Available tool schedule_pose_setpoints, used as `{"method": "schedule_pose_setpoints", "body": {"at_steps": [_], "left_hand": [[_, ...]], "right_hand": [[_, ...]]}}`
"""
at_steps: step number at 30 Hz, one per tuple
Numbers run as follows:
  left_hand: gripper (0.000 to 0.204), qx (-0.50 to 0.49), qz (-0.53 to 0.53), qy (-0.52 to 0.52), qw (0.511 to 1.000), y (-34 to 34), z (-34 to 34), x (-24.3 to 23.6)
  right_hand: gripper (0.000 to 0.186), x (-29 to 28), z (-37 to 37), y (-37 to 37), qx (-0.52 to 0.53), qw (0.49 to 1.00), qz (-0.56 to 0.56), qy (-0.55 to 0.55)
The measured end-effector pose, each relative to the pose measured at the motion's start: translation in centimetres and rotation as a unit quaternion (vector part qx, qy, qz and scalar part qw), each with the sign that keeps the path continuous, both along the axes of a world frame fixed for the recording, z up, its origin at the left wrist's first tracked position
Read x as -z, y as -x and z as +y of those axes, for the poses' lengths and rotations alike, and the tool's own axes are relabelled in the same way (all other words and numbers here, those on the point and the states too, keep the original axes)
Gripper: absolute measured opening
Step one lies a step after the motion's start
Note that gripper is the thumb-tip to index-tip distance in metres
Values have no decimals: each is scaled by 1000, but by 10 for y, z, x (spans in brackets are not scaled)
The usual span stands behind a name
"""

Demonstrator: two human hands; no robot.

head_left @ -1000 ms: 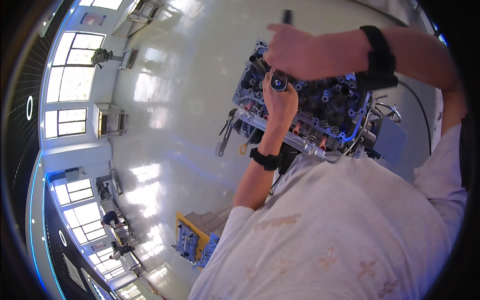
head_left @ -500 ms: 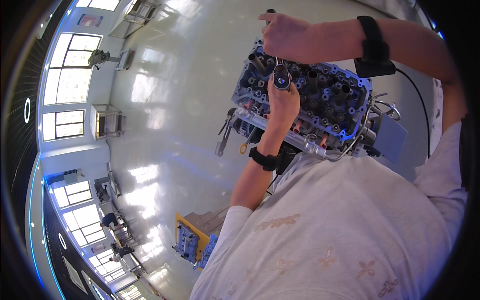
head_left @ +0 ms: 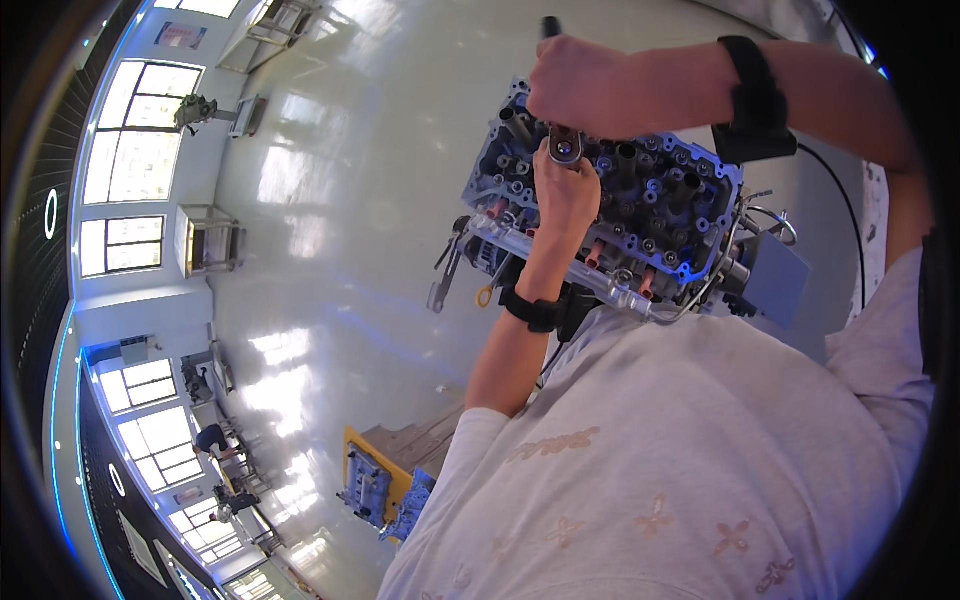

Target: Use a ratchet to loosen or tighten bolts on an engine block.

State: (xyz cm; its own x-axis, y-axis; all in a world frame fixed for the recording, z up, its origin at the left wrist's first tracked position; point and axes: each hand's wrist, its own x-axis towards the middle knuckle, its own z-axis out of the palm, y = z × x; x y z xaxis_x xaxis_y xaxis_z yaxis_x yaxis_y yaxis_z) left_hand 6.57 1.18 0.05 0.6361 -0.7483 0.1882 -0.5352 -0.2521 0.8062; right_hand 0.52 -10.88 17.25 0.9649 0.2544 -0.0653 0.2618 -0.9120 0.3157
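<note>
Ratchet wrench (head_left: pixel 565 151) held in both hands over an engine's cylinder head (head_left: pixel 650 195)

The right hand (head_left: pixel 580 85) reaches across from the right, its grip closed around the wrench's handle, whose dark end (head_left: pixel 551 28) sticks out past the fist. The left hand (head_left: pixel 567 195) comes up from below, its grip curled around the wrench at its round ratchet head, which shows above the fingers. What lies beneath that hand is hidden, so the spot where the tool meets the engine does not show.

The wrench stands above the left part of the cylinder head, well inside its edge. Dark upright tubes (head_left: pixel 685 192) rise from the metal to the right of the hands. A silver rail (head_left: pixel 610 288) runs along the side nearest the person, with reddish fittings (head_left: pixel 594 256) beside it, and the left forearm passes over it. A yellow ring (head_left: pixel 481 297) hangs below the rail's left part.

Each wrist wears a black band (head_left: pixel 530 310), and a black cable (head_left: pixel 850 205) trails beyond the right one. On the floor (head_left: pixel 400 150), at lower left, sits a yellow board (head_left: pixel 398 487) with metal engine parts (head_left: pixel 368 482)
</note>
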Motion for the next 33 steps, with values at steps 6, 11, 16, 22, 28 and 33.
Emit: {"method": "schedule_pose_setpoints", "body": {"at_steps": [6,11,16,22,28,33], "left_hand": [[38,45,29,101,993,5,-4,-5],[10,-14,-126,82,989,7,-8,7],[34,31,26,64,997,4,-5,-8],[32,42,-28,50,997,7,-1,2],[33,-15,-75,12,997,6,-3,-2],[35,40,-47,97,993,2,6,4]], "right_hand": [[10,-6,15,-1,158,935,251,-193],[9,1,15,-9,3,987,159,7],[10,8,10,-5,44,988,128,-73],[14,-7,17,-9,209,900,332,-190],[15,7,14,-11,67,975,207,-40],[13,7,15,-13,311,800,394,-329]]}}
